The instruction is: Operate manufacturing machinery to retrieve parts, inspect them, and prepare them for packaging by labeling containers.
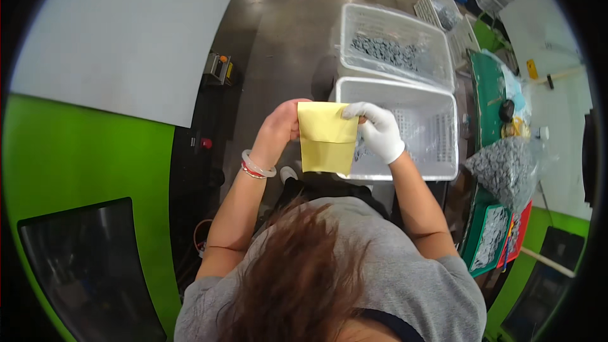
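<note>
1. The bare left hand (283, 125) is closed on the upper left edge of a yellow envelope (326, 137), near the centre of the frame; two bracelets (256, 167) sit on that wrist.
2. The right hand (379, 128), in a white glove, pinches the envelope's upper right corner with its fingers curled shut.
3. The envelope hangs upright between both hands, its lower edge free, in front of the near white crate (405, 128).
4. The envelope hides part of that crate's left wall; what lies inside is hard to make out through the mesh.
5. Just above, a second white crate (396, 44) holds small grey parts (386, 50).
6. At right centre a clear bag of grey parts (506, 168) rests on a green bench (491, 98), whose far end bends off toward the rim.
7. The person's hair and grey shirt fill the lower middle, cutting off the floor beneath.
8. The floor (285, 44) is dark and glossy; a pale slab (126, 31) fills the upper left, green panelling (69, 164) the left.
</note>
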A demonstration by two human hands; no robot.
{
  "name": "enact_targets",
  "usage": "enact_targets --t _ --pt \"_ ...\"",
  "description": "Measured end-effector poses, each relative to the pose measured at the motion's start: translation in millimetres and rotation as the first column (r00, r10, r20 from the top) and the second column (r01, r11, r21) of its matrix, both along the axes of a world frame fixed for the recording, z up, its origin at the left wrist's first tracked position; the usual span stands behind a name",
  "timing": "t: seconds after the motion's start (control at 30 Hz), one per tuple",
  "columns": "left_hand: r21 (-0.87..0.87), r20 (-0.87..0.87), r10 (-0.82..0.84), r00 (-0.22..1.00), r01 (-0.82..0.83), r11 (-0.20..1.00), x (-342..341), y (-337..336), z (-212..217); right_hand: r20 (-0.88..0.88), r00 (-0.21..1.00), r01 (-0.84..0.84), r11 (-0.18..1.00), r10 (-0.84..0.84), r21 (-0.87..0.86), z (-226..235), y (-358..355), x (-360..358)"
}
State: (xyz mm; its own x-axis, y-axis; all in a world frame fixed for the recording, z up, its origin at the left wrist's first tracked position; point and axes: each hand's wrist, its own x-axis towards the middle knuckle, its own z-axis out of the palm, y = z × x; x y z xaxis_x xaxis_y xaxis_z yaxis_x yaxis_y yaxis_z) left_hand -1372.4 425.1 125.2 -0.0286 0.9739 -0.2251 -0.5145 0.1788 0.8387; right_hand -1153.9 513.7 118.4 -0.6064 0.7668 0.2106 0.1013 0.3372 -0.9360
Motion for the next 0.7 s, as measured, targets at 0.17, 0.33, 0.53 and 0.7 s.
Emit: enact_targets --t 0.17,0.33,0.53,0.7 --pt "0.021 -0.22 0.213 0.952 -0.214 0.977 -84.5 -10.0 -6.6 0.082 0.991 -0.122 0.959 0.105 0.255 13.2 -3.4 -100.6" --pt "0.133 -0.498 0.24 0.833 -0.201 0.971 -140.0 -18.4 -5.5 0.016 1.0 0.014 0.975 -0.018 0.221 34.7 -3.0 -159.5" --pt "0.28 -0.675 0.296 0.675 -0.136 0.95 -169.8 4.3 -2.0 0.338 0.925 -0.256 0.942 0.175 0.215 34.8 19.9 -227.8" --pt "0.393 -0.727 0.336 0.598 -0.039 0.919 -196.6 57.0 -0.4 0.251 0.949 -0.265 0.913 0.191 0.309 19.4 67.1 -249.0"
